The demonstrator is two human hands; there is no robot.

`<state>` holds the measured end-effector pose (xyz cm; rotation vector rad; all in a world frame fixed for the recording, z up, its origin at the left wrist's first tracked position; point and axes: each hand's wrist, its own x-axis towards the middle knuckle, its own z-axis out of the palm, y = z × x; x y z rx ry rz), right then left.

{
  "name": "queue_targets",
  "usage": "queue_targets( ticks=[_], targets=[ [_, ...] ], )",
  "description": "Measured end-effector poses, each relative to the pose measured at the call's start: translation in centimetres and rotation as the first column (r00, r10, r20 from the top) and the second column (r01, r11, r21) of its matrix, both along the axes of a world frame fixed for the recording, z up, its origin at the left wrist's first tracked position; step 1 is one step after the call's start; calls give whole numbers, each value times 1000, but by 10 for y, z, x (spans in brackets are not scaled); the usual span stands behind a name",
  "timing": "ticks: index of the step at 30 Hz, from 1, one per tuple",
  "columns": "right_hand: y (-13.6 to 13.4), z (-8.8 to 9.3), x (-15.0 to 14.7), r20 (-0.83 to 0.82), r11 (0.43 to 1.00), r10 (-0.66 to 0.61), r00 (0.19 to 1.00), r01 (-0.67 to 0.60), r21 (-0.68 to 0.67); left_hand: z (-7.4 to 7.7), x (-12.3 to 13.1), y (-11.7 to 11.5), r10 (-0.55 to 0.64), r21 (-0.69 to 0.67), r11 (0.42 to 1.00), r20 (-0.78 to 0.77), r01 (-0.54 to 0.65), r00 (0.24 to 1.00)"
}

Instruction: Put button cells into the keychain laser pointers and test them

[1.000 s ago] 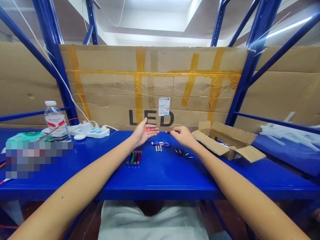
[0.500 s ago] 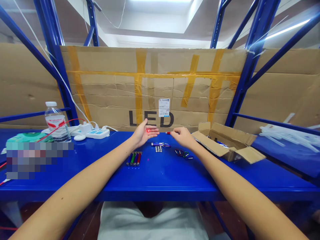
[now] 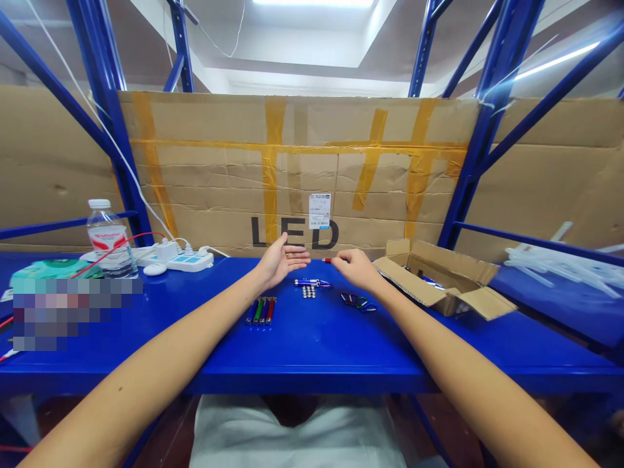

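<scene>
My right hand (image 3: 354, 267) is closed round a small red pointer light (image 3: 327, 260) whose tip points left at my left hand. My left hand (image 3: 281, 260) is held up open, palm facing right, fingers stretched out. No red dot shows on the palm. Below the hands on the blue bench (image 3: 312, 344) lie a blue pointer (image 3: 311, 282), a cluster of small button cells (image 3: 309, 292), a row of several coloured pointer bodies (image 3: 262, 309) and several small coloured clips (image 3: 359, 300).
An open cardboard box (image 3: 441, 276) sits to the right of my right hand. At the left stand a water bottle (image 3: 108, 239), a white power strip (image 3: 188, 259) and a green packet (image 3: 53, 268). A taped cardboard sheet marked LED (image 3: 292, 175) backs the bench.
The red light spot that shone on my left palm has gone out. Both hands stay where they were.
</scene>
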<state>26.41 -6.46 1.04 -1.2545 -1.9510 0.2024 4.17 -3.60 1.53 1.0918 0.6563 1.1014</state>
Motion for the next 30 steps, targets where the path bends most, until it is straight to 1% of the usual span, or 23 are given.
queue_targets(
  ticks=[6,13,18,21,23,27,30],
  targets=[
    [1,-1,-1,1,1000,0,1000,0,4,1,2,-2,23,1,1000,-10,-23,1000],
    [0,0,0,2,1000,-26,1000,26,16,1,-1,0,1,14,1000,-7,-1,1000],
    [-2,2,1,-34,1000,6,999,-5,27,1,-4,4,10,13,1000,8,-10,1000],
    [-2,2,0,-23,999,4,1000,-3,37,1,-5,4,-1,19,1000,13,1,1000],
    [-2,2,0,-14,1000,0,1000,0,26,2,-5,3,5,20,1000,17,-5,1000],
    [2,-1,2,3,999,-8,1000,8,-35,5,-6,1,54,12,998,9,-54,999],
    [6,-6,3,35,997,29,999,-26,-71,4,-6,0,84,57,995,-36,-82,996]
  ],
)
